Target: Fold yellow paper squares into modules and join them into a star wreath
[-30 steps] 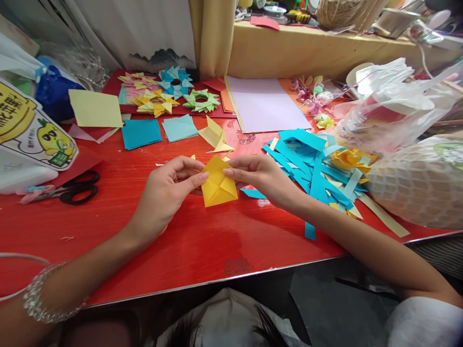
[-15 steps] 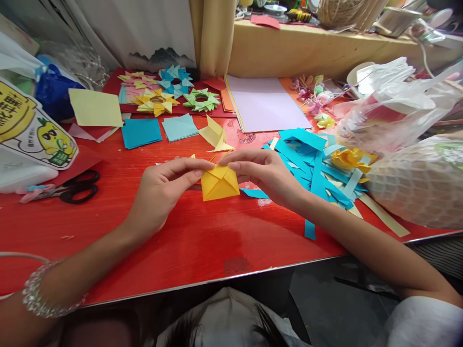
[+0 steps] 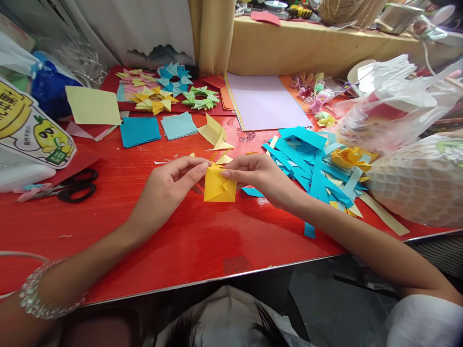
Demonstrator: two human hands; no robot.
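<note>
Between my hands is a small folded piece of yellow origami paper (image 3: pixel 220 189), held up above the red table. My left hand (image 3: pixel 173 180) pinches its upper left corner with thumb and forefinger. At the upper right, my right hand (image 3: pixel 262 176) grips it, the thumb lying on the front face near the folded flaps. The fingers behind the paper are partly hidden. Just beyond my hands lies a pale yellow folded piece (image 3: pixel 214 132), with more yellow bits partly covered by my fingers.
Paper strips (image 3: pixel 307 166) pile up at the right beside a net-wrapped bundle (image 3: pixel 415 183). Scissors (image 3: pixel 77 185) lie at the left. Square sheets (image 3: pixel 140 131), finished paper rings (image 3: pixel 200 98) and a lilac sheet stack (image 3: pixel 265 101) are farther back. The table's front edge (image 3: pixel 217 279) is near me.
The yellow paper has turned slightly between my fingers. My right thumb has moved down and left onto its front face. The view has shifted slightly.
</note>
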